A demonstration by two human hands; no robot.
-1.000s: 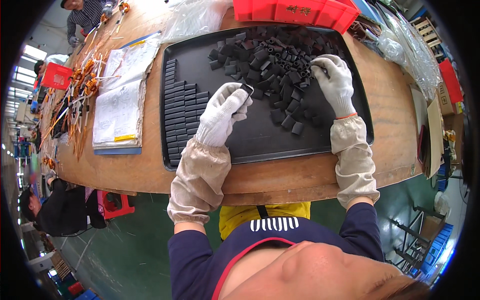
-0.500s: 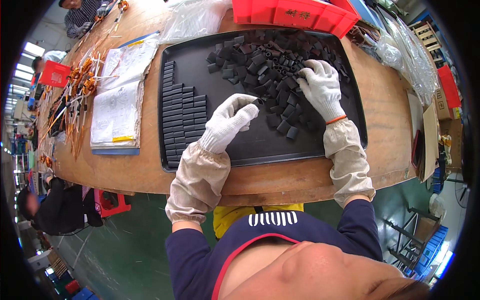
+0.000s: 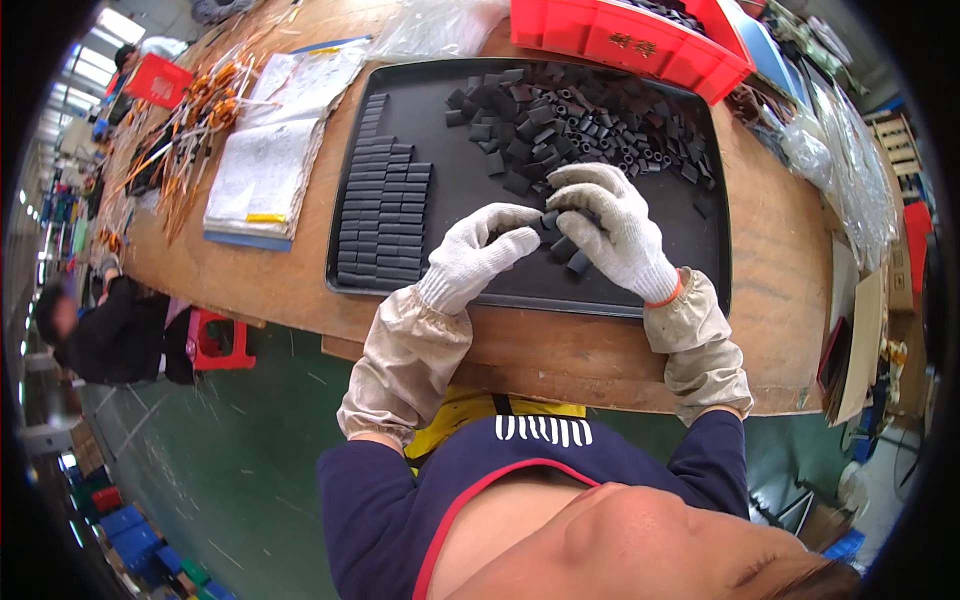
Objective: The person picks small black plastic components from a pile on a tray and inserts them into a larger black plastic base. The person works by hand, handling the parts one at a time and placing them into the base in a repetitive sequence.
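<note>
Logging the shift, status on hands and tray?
Left hand and right hand together on black tubes. Black tray holds sorted rows, loose pile. Nothing blocking.

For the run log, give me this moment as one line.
left hand: on black pieces | right hand: holding black pieces | black tray | sorted rows left

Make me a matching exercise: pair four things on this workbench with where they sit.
1. red bin
2. open booklet
3. neat rows of black sleeves
4. loose heap of black sleeves

A. left part of the black tray
B. beyond the tray's far edge
C. tray's far right part
D. on the table, left of the tray

Pairs: 1-B, 2-D, 3-A, 4-C
</note>
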